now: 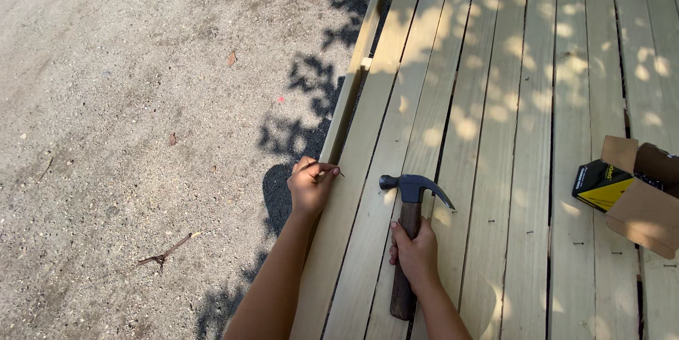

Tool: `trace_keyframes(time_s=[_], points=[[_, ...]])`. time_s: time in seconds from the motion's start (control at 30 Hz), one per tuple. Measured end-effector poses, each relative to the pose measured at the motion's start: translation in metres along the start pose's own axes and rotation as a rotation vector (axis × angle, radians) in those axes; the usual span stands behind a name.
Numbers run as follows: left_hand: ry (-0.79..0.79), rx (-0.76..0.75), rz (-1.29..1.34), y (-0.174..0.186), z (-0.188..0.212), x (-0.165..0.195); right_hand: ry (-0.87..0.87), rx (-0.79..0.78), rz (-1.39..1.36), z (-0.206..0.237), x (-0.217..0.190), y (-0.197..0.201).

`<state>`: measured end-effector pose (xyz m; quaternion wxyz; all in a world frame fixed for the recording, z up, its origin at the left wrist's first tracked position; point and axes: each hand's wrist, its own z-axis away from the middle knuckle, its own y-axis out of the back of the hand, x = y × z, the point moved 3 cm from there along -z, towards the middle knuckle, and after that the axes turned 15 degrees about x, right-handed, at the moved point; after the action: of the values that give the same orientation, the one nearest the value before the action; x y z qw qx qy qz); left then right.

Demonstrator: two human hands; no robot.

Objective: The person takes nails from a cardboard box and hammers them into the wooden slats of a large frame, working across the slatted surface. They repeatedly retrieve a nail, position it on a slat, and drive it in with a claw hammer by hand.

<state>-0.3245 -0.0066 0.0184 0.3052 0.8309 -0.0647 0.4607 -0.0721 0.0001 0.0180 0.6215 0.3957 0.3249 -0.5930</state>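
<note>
Right hand (417,251) gripping hammer (409,227) over deck boards (495,135); left hand (311,184) pinching nail (327,168) at edge.

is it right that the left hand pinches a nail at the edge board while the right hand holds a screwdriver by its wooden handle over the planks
Not quite. The head view shows the right hand holding a claw hammer, not a screwdriver, by its wooden handle over the planks. The rest stands: the left hand pinches a thin nail at the edge board.
</note>
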Motion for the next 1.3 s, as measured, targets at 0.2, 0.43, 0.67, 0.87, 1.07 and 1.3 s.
trace_keyframes(time_s=[0.2,0.43,0.67,0.87,1.07,1.3], points=[[-0.008,0.074,0.145,-0.003,-0.003,-0.022,0.012,-0.003,0.005,0.003,-0.007,-0.001],[-0.074,0.098,0.011,-0.001,-0.005,-0.016,-0.016,-0.005,-0.004,0.001,-0.009,-0.001],[-0.134,0.081,-0.068,0.003,-0.006,-0.002,0.001,-0.035,-0.019,-0.002,-0.007,-0.001],[-0.213,-0.043,-0.186,0.0,-0.001,0.006,-0.009,-0.029,-0.027,-0.002,-0.004,-0.002],[-0.234,-0.076,-0.3,-0.002,0.0,0.014,-0.004,-0.001,0.056,0.001,-0.009,-0.002],[-0.249,-0.112,-0.338,-0.004,0.003,0.016,0.0,-0.007,0.023,0.003,-0.009,-0.002]])
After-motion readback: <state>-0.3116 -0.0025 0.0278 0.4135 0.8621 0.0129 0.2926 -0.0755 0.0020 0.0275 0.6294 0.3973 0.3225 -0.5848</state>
